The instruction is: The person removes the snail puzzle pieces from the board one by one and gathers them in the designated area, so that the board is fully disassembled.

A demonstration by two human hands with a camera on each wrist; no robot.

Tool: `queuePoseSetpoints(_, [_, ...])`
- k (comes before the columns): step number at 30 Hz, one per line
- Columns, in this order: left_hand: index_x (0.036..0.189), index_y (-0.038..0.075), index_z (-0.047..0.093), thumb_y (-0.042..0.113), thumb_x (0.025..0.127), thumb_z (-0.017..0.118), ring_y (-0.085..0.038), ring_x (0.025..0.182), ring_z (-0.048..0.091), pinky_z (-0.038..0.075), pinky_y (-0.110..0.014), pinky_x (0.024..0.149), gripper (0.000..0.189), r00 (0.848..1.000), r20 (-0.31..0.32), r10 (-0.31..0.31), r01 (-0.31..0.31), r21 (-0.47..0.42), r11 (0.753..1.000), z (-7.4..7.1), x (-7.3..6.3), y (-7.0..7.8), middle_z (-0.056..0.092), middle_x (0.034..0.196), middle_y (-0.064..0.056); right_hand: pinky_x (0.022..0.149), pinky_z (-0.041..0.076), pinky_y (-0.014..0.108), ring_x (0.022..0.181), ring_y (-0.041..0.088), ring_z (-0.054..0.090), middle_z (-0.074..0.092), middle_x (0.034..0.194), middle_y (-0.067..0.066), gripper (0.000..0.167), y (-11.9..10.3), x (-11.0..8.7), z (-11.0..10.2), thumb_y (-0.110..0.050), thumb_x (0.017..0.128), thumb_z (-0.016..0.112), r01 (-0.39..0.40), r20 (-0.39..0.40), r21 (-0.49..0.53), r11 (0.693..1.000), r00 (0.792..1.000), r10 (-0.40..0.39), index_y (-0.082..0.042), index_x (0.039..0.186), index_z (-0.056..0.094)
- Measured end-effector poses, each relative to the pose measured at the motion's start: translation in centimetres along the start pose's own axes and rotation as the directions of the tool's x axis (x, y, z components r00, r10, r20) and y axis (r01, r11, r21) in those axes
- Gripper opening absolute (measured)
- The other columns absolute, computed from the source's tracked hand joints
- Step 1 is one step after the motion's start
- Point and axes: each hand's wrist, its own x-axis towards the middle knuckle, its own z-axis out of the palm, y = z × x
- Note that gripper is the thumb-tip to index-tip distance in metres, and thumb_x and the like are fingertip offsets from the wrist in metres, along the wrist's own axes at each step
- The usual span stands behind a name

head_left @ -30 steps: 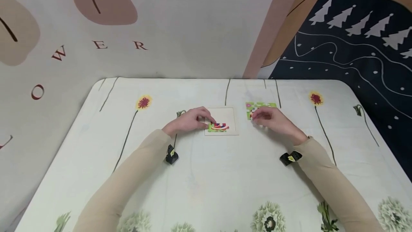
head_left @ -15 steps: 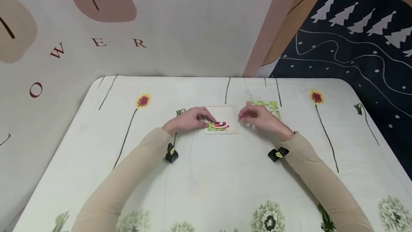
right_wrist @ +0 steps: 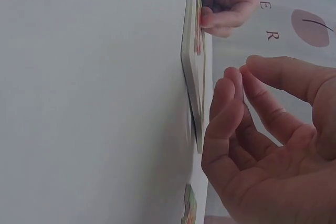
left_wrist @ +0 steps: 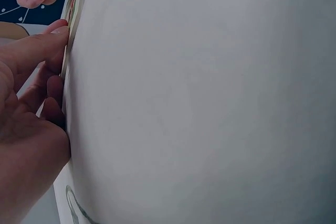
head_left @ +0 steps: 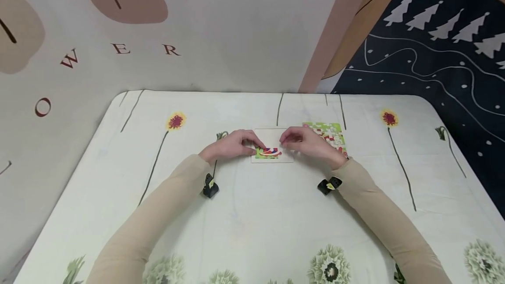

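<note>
In the head view my left hand (head_left: 232, 145) rests at the left side of a pale puzzle board (head_left: 272, 136), thumb and forefinger touching joined puzzle pieces (head_left: 268, 155). These pieces, green with red, blue and white, lie along the board's near edge. Over the board's right side, my right hand (head_left: 305, 142) has thumb and fingertips drawn together. A thin puzzle piece (right_wrist: 243, 90) shows edge-on between them in the right wrist view, mostly hidden by the fingers. Both hands are close to the board.
Loose green and red puzzle pieces (head_left: 332, 134) lie right of the board, partly behind the right hand. A white flower-print cloth (head_left: 260, 214) covers the table. Behind it stands a pale printed wall (head_left: 236, 47), with a dark tree-patterned cloth (head_left: 426, 51) at right.
My right hand has moved left from the loose pieces to the board's right side, uncovering more of those pieces. The left hand has stayed in place.
</note>
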Motion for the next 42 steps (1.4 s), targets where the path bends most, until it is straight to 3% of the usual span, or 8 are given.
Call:
queuePoseSetpoints(10, [0.111, 0.007, 0.072, -0.002, 0.087, 0.065, -0.019, 0.103, 0.053, 0.037, -0.036, 0.093, 0.027, 1.000, 0.009, 0.003, -0.003, -0.019, 1.000, 0.1, 0.0, 0.0, 0.063, 0.109, -0.002, 0.076, 0.041, 0.032, 0.084, 0.021, 0.052, 0.065, 0.098, 0.009, 0.020, -0.6, 0.6, 0.9, -0.001, 0.088, 0.059, -0.031, 0.084, -0.109, 0.994, 0.996, 0.041, 0.002, 0.106, 0.067])
queuePoseSetpoints(21, [0.112, 0.007, 0.072, -0.002, 0.088, 0.065, -0.020, 0.103, 0.053, 0.037, -0.037, 0.093, 0.026, 1.000, 0.018, -0.001, 0.001, -0.030, 1.000, 0.1, 0.0, 0.1, 0.063, 0.110, -0.003, 0.067, 0.039, 0.031, 0.075, 0.019, 0.049, 0.062, 0.090, 0.005, 0.014, -0.7, 0.9, 1.2, -0.005, 0.088, 0.065, -0.062, 0.098, -0.178, 0.982, 0.992, 0.080, -0.002, 0.101, 0.068])
queuePoseSetpoints(33, [0.111, 0.005, 0.071, -0.002, 0.087, 0.065, -0.019, 0.104, 0.054, 0.037, -0.036, 0.093, 0.026, 1.000, 0.014, 0.014, -0.013, -0.025, 1.000, -0.1, -0.1, 0.1, 0.064, 0.109, -0.003, 0.066, 0.037, 0.030, 0.076, 0.020, 0.047, 0.060, 0.091, 0.008, 0.015, -0.7, 0.9, 1.0, 0.000, 0.085, 0.067, 0.011, 0.132, -0.057, 0.998, 0.991, -0.004, 0.000, 0.100, 0.064])
queuePoseSetpoints(42, [0.111, 0.004, 0.071, -0.003, 0.087, 0.065, -0.018, 0.104, 0.055, 0.038, -0.035, 0.094, 0.026, 0.999, 0.019, 0.040, -0.039, -0.033, 0.999, 0.0, 0.0, 0.0, 0.065, 0.109, -0.003, 0.066, 0.039, 0.031, 0.077, 0.021, 0.050, 0.060, 0.087, 0.007, 0.014, -0.5, 0.9, 1.4, 0.003, 0.085, 0.063, 0.002, 0.105, -0.036, 0.999, 0.994, 0.002, -0.002, 0.097, 0.062])
